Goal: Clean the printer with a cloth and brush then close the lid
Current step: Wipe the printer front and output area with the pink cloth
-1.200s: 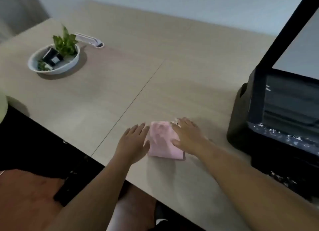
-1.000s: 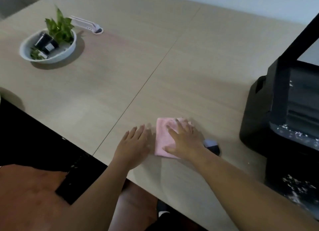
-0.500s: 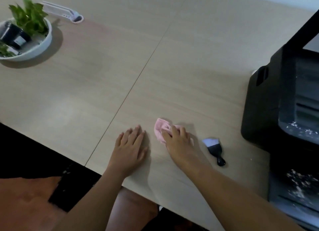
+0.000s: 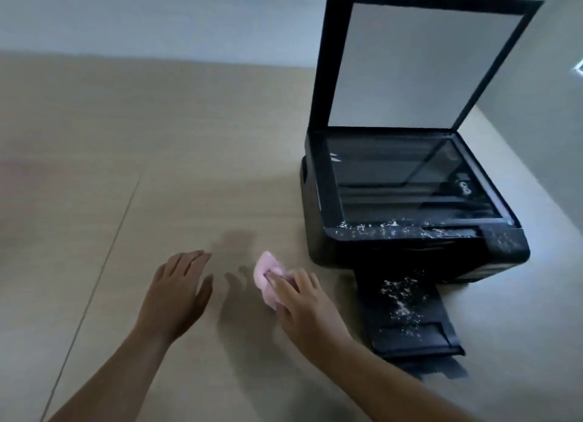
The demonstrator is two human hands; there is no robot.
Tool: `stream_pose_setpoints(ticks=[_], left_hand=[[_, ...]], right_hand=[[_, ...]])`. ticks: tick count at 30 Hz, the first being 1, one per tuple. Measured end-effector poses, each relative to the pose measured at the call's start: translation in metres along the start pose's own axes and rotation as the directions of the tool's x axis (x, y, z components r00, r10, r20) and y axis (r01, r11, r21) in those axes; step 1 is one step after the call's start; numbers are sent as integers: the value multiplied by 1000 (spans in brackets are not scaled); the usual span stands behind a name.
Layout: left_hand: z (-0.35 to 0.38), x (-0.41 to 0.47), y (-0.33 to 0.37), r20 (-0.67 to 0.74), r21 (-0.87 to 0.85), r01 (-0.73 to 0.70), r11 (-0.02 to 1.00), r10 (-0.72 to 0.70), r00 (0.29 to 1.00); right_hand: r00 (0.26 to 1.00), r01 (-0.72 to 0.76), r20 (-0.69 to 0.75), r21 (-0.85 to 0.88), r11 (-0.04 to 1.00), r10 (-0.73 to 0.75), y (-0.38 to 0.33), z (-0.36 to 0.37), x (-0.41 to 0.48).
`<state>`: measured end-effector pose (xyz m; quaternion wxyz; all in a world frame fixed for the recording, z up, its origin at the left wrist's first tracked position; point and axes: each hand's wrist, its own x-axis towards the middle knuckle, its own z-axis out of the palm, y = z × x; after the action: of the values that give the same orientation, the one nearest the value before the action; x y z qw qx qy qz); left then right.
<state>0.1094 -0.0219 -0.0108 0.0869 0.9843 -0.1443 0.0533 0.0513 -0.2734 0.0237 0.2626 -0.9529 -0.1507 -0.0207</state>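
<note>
Two bare hands are held low over a pale wooden table [image 4: 94, 121]; furthest left, a thin seam [image 4: 104, 248] in the tabletop is seen beside the left hand [image 4: 176, 292]. That hand is held flat, palm down, with the fingers straight and close together; nothing is held by it, and whether the table is touched by it cannot be told, though a shadow is cast just to its right. Between the two hands, nearer the right one, a pink cloth [image 4: 264, 275] is seen, bunched into a crumpled wad; it is pinched by the right hand [image 4: 304, 306], whose fingers [image 4: 284, 282] are curled over its near edge, so that most of the cloth sticks out ahead and to the left of the fingertips; whether the cloth is clear of the table cannot be told. To the right of the right hand and just beyond it, a black printer [image 4: 410, 254] is seen on the table; its lid [image 4: 419, 65] is raised nearly upright at the far side, and the scanner glass [image 4: 410, 181] lies uncovered. White specks [image 4: 378, 230] are scattered along the printer's front edge; more are strewn over the output tray [image 4: 410, 342], which extends close beside the right wrist.
</note>
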Motion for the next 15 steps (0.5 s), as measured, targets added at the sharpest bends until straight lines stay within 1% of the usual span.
stream_pose_setpoints(ticks=[5, 7, 9, 12, 15], left_hand=[[-31, 85, 74, -119, -131, -145, 981, 130, 984], [-42, 111, 102, -126, -158, -201, 967, 183, 975], [-48, 132, 119, -110, -175, -246, 953, 230, 967], [-49, 160, 141, -70, -182, -295, 938, 286, 956], [-45, 181, 154, -40, -201, -330, 922, 329, 944]], right_hand=[[969, -79, -234, -1, 997, 77, 33, -69, -15], [957, -117, -273, -57, 991, 98, 45, -88, -13], [959, -175, -249, -151, 973, 134, 54, -98, -5], [964, -249, -159, -253, 935, 214, 65, -105, 12], [956, -293, -107, -287, 912, 273, 58, -104, 27]])
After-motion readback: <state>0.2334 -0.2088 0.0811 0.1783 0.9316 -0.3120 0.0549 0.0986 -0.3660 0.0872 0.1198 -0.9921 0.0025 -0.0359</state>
